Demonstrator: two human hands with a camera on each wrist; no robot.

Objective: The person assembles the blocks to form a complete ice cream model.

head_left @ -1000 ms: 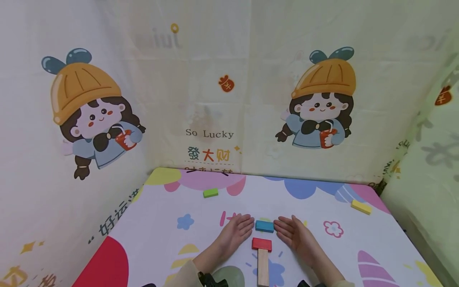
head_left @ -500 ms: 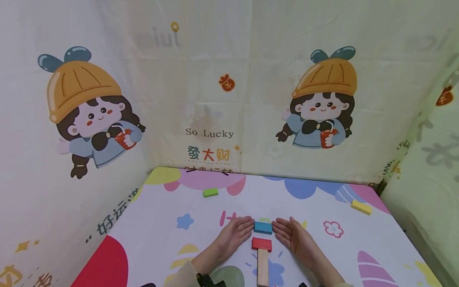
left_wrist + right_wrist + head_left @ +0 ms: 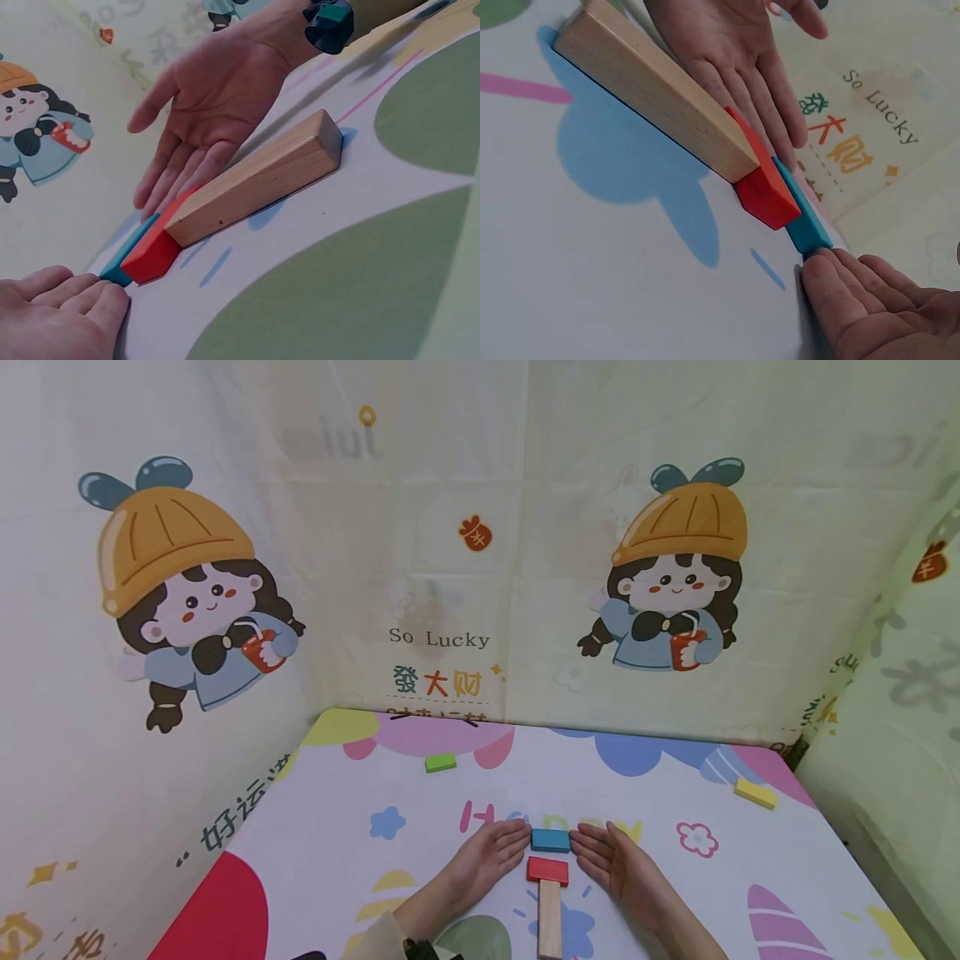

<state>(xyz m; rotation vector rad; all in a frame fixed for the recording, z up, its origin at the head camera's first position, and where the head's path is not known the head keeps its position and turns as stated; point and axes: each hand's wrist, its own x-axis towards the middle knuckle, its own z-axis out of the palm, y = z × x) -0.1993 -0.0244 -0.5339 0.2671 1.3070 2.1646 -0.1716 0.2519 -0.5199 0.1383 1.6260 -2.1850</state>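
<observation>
A blue block (image 3: 551, 840) lies on the table between my two hands, just beyond a red block (image 3: 547, 870). My left hand (image 3: 483, 860) has its straight fingertips at the block's left end. On the other side, the fingertips of my right hand (image 3: 622, 864) are at its right end, fingers extended. Both palms face inward. A long plain wooden block (image 3: 550, 918) meets the near side of the red block, forming a T. In the right wrist view, the blue block (image 3: 802, 210) lies alongside the red block (image 3: 769, 191), with fingers at both its ends.
A green block (image 3: 440, 763) lies at the back left of the table. Far to the right is a yellow block (image 3: 755, 793). The patterned tabletop (image 3: 330, 843) is bounded by a cartoon-printed cloth (image 3: 525, 610) at the back and sides.
Both hands have come closer together onto the blue block's ends, and the block has slid a little toward the red one. The red and wooden blocks have stayed put.
</observation>
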